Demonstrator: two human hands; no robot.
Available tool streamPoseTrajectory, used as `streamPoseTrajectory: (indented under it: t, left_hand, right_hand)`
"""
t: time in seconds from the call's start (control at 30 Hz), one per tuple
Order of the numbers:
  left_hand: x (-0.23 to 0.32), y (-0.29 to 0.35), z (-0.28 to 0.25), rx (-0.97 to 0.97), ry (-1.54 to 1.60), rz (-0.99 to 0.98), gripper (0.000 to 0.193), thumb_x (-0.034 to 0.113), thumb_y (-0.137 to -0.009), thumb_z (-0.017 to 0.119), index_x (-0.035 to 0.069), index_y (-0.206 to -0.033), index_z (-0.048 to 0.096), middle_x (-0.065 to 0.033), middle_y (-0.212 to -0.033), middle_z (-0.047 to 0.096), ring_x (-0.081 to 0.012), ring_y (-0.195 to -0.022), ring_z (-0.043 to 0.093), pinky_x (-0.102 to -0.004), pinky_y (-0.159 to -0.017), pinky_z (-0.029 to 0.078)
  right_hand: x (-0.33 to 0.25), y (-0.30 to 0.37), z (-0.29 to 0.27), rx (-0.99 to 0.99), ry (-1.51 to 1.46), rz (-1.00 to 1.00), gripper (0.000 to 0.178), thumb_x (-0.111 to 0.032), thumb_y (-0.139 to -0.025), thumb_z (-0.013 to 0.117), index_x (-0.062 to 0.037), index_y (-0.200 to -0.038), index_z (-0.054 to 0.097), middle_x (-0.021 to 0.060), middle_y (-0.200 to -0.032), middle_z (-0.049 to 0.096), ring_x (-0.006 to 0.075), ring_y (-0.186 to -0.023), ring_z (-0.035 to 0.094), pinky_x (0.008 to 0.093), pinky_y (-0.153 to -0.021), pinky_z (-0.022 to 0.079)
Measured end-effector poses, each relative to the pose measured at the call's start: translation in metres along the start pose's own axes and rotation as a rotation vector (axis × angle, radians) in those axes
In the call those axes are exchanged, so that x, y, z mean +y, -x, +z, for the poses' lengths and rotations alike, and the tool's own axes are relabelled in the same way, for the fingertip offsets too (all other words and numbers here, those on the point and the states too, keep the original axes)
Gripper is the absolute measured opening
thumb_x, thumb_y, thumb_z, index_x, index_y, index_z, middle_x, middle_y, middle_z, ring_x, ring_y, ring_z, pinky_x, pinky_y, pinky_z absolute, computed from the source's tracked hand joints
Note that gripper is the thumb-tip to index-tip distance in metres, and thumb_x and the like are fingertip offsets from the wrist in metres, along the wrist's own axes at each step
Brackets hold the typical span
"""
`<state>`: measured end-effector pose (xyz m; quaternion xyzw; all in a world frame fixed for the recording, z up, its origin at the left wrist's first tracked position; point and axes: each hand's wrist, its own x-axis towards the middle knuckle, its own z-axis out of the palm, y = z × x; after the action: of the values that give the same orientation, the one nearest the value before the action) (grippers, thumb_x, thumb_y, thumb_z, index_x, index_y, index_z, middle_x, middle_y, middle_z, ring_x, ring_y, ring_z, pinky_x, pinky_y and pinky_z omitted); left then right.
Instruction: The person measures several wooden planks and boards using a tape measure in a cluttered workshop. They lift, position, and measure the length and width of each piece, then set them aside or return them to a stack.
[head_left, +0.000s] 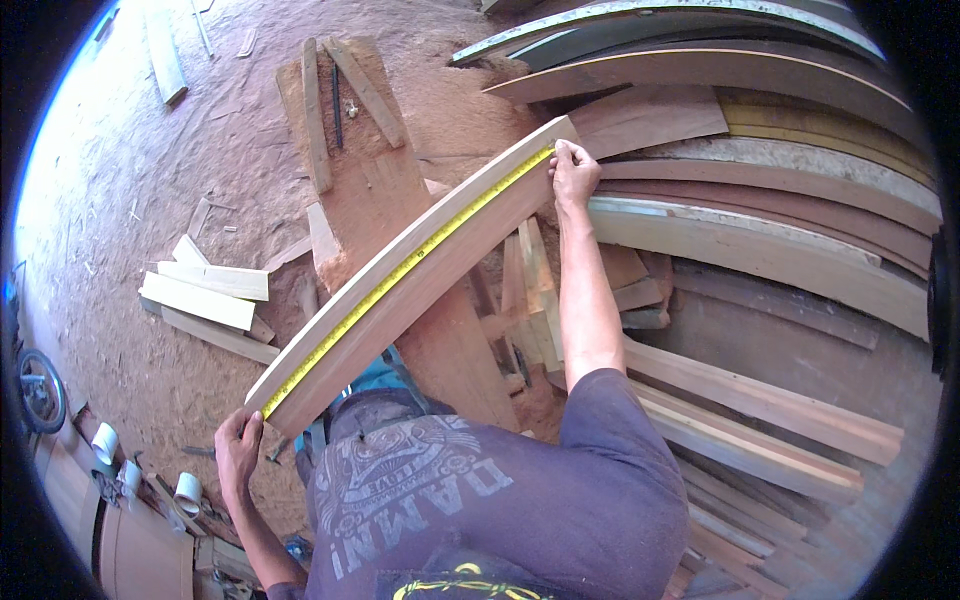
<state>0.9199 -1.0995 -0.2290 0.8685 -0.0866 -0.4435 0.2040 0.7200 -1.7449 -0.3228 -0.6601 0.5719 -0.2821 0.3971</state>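
A long wooden board (450, 265) lies slantwise in front of me, its near end low on the left and its far end high on the right. Along its length runs a yellow measuring tape (415, 258), pulled straight. At the near end, my left hand (238, 446) is closed on the tape beside the board's corner. My right hand (575, 174) pinches the tape near the far end, its fingers against the wood. I cannot make out the tape's case in either hand.
Stacked planks (760, 240) fill the right side. Beyond the board, a dusty plank (375, 195) carries narrow strips and a dark rod (337, 108). Pale offcuts (215, 285) lie on the dirt floor to the left. White cylinders (188, 490) and a wheel (42, 388) stand lower left.
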Motion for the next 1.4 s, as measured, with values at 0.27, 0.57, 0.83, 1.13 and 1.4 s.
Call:
streamPoseTrajectory:
  t: [0.27,0.57,0.83,1.13,1.4]
  left_hand:
    - [-0.006,0.003,0.008,0.033,0.028,-0.049,0.028,0.024,-0.094,0.066,-0.003,-0.086,0.065,-0.0168,-0.072,0.06,-0.0257,-0.068,0.058,-0.0387,-0.069,0.048]
    - [-0.013,0.001,0.01,0.016,0.009,-0.054,0.027,0.022,-0.095,0.067,-0.004,-0.087,0.064,-0.014,-0.073,0.06,-0.0214,-0.069,0.056,-0.0366,-0.07,0.048]
    - [-0.009,0.001,0.008,-0.01,0.06,-0.084,0.029,0.025,-0.095,0.067,-0.003,-0.087,0.064,-0.0106,-0.071,0.057,-0.0166,-0.07,0.054,-0.0345,-0.068,0.047]
    - [-0.013,0.002,0.011,0.015,0.035,-0.053,0.032,0.027,-0.095,0.066,-0.004,-0.086,0.063,-0.0146,-0.072,0.059,-0.0223,-0.07,0.056,-0.0376,-0.068,0.047]
    - [-0.018,0.001,0.009,0.008,-0.087,0.095,0.045,0.041,-0.095,0.064,-0.003,-0.087,0.068,-0.0225,-0.078,0.064,-0.034,-0.074,0.064,-0.0447,-0.07,0.048]
  right_hand:
    - [-0.003,-0.005,0.0,-0.029,0.093,-0.033,0.022,-0.016,-0.095,0.068,0.0031,-0.103,0.074,0.0075,-0.076,0.072,0.0109,-0.062,0.066,0.0259,-0.054,0.053]
    - [-0.005,-0.004,0.004,0.004,-0.068,0.017,0.021,-0.013,-0.095,0.067,0.0047,-0.105,0.073,0.0074,-0.078,0.071,0.0119,-0.062,0.066,0.0256,-0.055,0.053]
    - [-0.005,-0.004,0.003,-0.008,-0.039,0.008,0.022,-0.016,-0.096,0.066,0.0027,-0.106,0.073,0.006,-0.077,0.07,0.0108,-0.06,0.064,0.0259,-0.056,0.052]
    - [-0.008,-0.008,-0.004,-0.111,-0.059,-0.003,0.022,-0.017,-0.096,0.067,0.0018,-0.104,0.074,0.0052,-0.076,0.071,0.0098,-0.062,0.065,0.0243,-0.057,0.053]
    - [0.02,-0.032,-0.018,-0.234,0.105,-0.198,0.014,-0.013,-0.096,0.064,-0.0059,-0.101,0.075,0.0026,-0.085,0.069,0.013,-0.075,0.065,0.0298,-0.067,0.054]
